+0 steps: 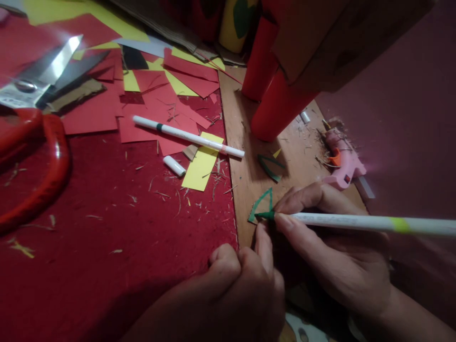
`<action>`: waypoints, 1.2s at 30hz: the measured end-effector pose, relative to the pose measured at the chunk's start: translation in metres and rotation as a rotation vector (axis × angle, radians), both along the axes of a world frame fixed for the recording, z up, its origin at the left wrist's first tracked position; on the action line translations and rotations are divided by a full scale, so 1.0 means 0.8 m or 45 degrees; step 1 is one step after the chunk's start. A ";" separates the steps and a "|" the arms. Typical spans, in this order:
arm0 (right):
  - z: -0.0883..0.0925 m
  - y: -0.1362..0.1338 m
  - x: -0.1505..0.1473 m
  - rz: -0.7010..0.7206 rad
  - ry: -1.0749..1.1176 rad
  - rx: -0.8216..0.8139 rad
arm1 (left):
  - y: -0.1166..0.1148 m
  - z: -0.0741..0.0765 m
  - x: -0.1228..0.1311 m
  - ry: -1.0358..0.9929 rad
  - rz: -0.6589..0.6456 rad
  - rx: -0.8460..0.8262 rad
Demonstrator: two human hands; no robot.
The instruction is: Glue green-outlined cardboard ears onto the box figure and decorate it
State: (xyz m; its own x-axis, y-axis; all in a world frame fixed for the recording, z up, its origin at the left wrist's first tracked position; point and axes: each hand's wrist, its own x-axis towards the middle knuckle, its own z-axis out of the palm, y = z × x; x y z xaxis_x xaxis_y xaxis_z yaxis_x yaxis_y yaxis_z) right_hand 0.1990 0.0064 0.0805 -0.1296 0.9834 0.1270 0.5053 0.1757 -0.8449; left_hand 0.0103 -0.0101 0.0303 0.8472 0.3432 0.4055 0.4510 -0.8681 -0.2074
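My right hand [331, 242] pinches a white felt-tip pen [356, 222] with a green nib and a yellow-green band. The nib touches a small triangular cardboard piece [262, 203], edged in green, on the wooden strip. My left hand [235, 289] is curled, with one finger reaching to the near edge of this piece and pressing there. Just beyond lies a second green-edged cardboard piece [270, 167], in shadow. A white pen with a dark green band [188, 137] lies to the left, near a loose white cap [174, 166].
Large orange-handled scissors [57, 156] lie at left, near red paper scraps [92, 111]. A yellow paper strip [203, 164] sits mid-table. Red tubes [281, 107] stand under a cardboard structure [320, 42] at the back. A pink glue gun [344, 156] rests at right.
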 end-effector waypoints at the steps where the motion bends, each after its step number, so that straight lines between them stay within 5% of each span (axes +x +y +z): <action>1: 0.000 0.000 0.000 -0.002 0.017 -0.006 | 0.000 0.000 0.000 -0.001 0.007 0.003; 36: 0.000 0.001 -0.002 -0.063 -0.051 0.095 | 0.004 0.009 -0.003 0.001 -0.009 -0.071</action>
State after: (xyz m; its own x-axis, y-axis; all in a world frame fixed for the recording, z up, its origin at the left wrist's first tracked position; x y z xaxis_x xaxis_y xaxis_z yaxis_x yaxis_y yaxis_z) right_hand 0.1976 0.0074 0.0805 -0.0880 0.9767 0.1958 0.5482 0.2116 -0.8091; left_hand 0.0077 -0.0067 0.0377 0.8502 0.3590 0.3851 0.4443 -0.8816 -0.1590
